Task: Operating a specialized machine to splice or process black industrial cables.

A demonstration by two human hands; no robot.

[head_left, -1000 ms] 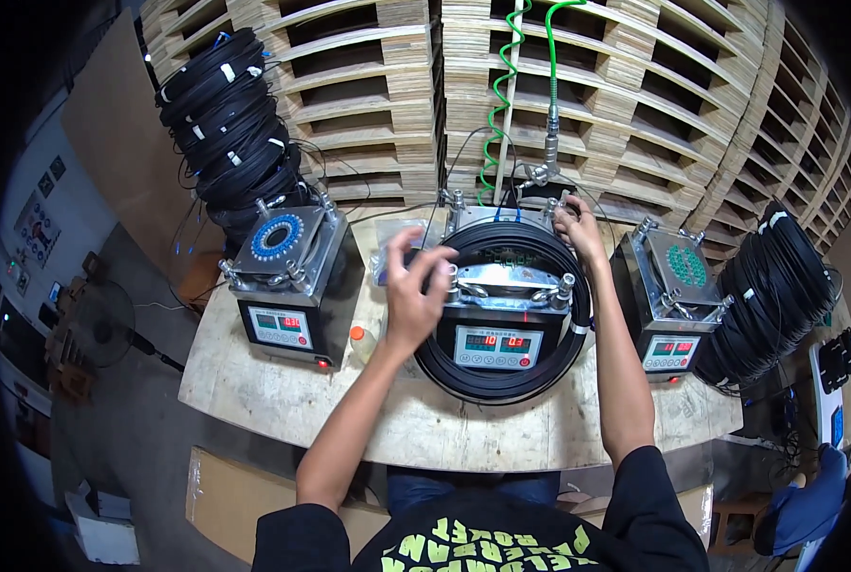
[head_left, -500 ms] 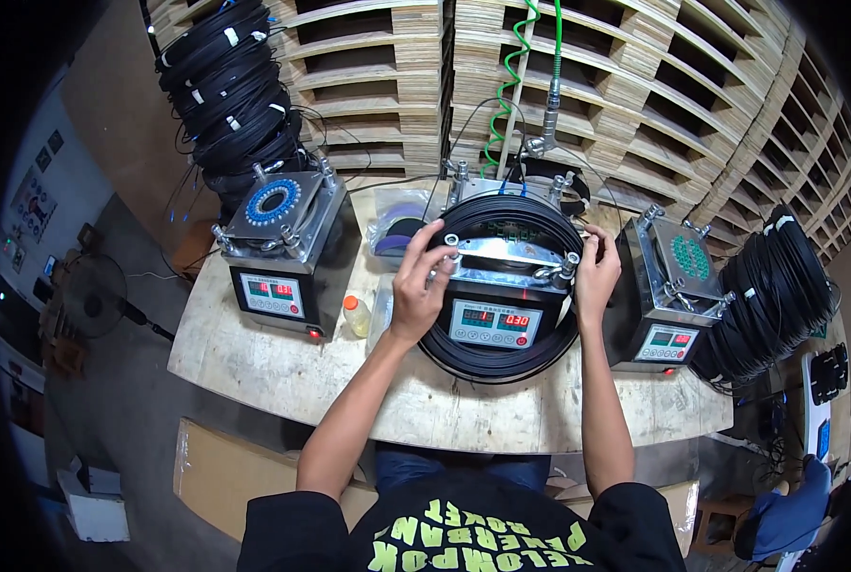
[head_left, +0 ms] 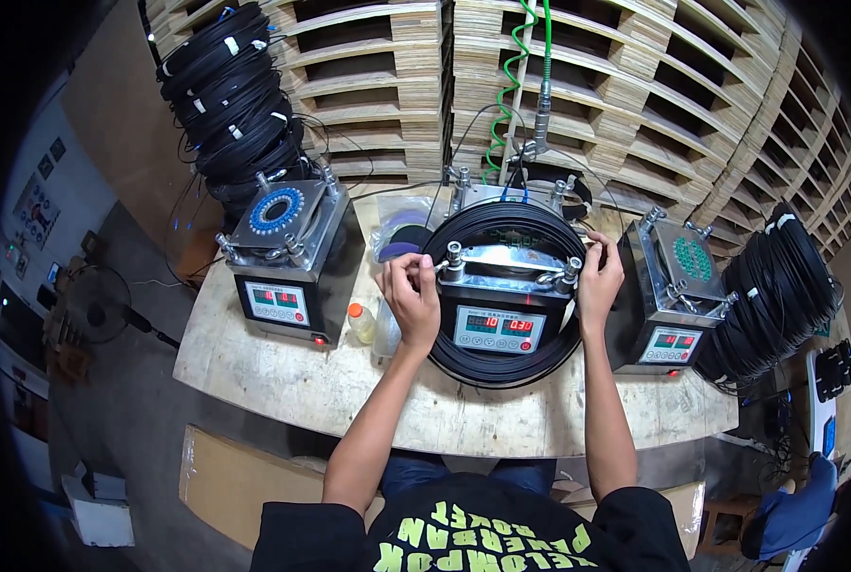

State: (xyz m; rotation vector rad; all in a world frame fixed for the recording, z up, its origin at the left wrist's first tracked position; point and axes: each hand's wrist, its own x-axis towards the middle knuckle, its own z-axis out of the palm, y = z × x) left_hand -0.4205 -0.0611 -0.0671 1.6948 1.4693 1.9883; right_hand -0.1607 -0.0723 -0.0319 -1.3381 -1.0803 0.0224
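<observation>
A coil of black cable [head_left: 505,374] rings the middle polishing machine, leaning round its front. The machine's display panel [head_left: 498,330] is lit, and a silver clamp bar [head_left: 511,267] with knobs at both ends crosses above it. My left hand [head_left: 412,303] is at the coil's left edge beside the left knob [head_left: 454,250], its fingers curled in; what they hold, if anything, is hidden. My right hand [head_left: 599,284] has its thumb and fingers closed at the coil's upper right edge, near the right knob [head_left: 573,267].
Similar machines stand at left [head_left: 278,257] and right [head_left: 673,286]. An orange-capped bottle [head_left: 361,324] is by the left one. Stacks of black cable coils [head_left: 230,105] rise at far left, with more coils [head_left: 773,296] at right. Wooden pallets [head_left: 578,86] line the back; green air hose [head_left: 547,57] hangs there.
My left hand has drawn down and away from the left knob, its fingers curling in. My right hand stays at the coil's right edge. The middle display's reading has changed.
</observation>
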